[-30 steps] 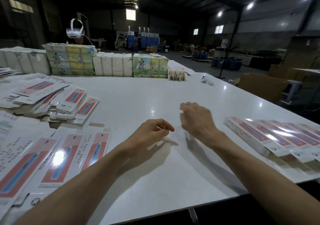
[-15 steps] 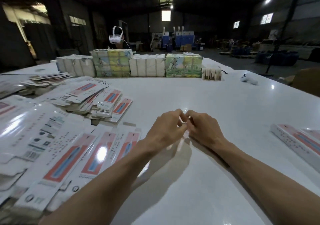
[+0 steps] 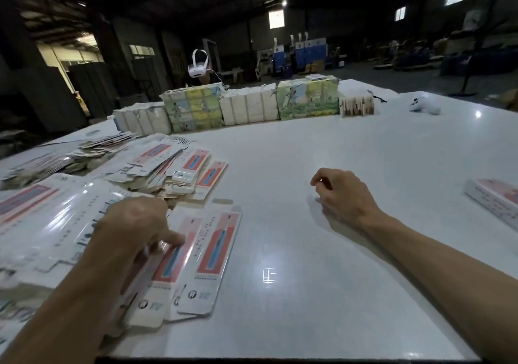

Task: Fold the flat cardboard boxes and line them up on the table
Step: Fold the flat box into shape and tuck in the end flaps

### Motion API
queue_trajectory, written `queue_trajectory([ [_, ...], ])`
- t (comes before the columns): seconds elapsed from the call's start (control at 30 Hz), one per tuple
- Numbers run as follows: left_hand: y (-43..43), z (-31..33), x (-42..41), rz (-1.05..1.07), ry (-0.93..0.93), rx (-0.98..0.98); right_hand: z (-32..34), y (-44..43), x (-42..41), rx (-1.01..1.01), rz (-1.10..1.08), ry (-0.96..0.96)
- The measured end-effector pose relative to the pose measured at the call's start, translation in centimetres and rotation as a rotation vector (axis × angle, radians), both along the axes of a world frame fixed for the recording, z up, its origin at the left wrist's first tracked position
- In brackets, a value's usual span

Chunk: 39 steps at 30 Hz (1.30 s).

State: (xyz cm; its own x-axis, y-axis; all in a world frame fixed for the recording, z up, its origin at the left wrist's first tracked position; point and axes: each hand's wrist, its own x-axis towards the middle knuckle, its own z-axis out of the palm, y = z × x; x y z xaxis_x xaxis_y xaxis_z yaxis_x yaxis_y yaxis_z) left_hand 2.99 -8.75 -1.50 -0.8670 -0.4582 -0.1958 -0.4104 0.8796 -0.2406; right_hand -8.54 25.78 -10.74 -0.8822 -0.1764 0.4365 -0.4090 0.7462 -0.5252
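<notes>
The left hand (image 3: 131, 229), in the lower left of the frame, is smeared with blur. Its fingers are hidden under its back, so whether they grip the flat boxes (image 3: 215, 257) beneath cannot be told. It covers the left part of that pile. The print on the boxes is too small to read. The right edge cuts off a folded box (image 3: 490, 198), and the left edge cuts the glossy stack (image 3: 56, 209).

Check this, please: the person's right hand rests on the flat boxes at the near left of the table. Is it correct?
No. The left hand rests on the flat boxes at the near left of the table; the right hand hangs over bare tabletop. The head view shows it.
</notes>
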Motion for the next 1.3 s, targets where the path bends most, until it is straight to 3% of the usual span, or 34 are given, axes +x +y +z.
queue_trajectory([
  [0.33, -2.8, 0.7, 0.6, 0.105, -0.072, -0.039, -0.1, 0.3, 0.2, -0.093, 0.047, -0.047],
  [0.47, -3.5, 1.4, 0.9, 0.129, -0.042, 0.087, 0.1, 0.3, 0.3, -0.090, 0.055, -0.046],
  [0.57, -3.8, 2.2, 0.3, 0.108, 0.106, 0.433, 0.2, 0.3, 0.4, -0.093, 0.056, -0.055],
  [0.7, -1.5, 3.5, -1.0, -0.128, 0.451, 0.448, 0.3, 0.2, 0.6, -0.115, 0.062, -0.059],
  [0.8, 1.8, 4.1, -2.9, -0.235, 0.583, 0.735, 0.3, 0.2, 0.7, -0.162, 0.066, -0.056],
  [0.87, 4.5, 4.1, -4.4, -0.270, 0.536, 0.978, 0.4, 0.2, 0.6, -0.196, 0.058, -0.039],
  [0.97, 9.2, 3.0, -6.6, -0.302, 0.317, 1.362, 0.7, 0.4, 0.5, -0.295, 0.069, 0.043],
  [1.13, 15.6, -1.9, -8.6, -0.207, -0.039, 1.608, 1.3, 0.9, 0.5, -0.458, 0.065, 0.188],
  [1.3, 17.1, -5.8, -8.9, -0.224, -0.098, 1.736, 1.4, 1.1, 0.1, -0.349, 0.123, 0.236],
])
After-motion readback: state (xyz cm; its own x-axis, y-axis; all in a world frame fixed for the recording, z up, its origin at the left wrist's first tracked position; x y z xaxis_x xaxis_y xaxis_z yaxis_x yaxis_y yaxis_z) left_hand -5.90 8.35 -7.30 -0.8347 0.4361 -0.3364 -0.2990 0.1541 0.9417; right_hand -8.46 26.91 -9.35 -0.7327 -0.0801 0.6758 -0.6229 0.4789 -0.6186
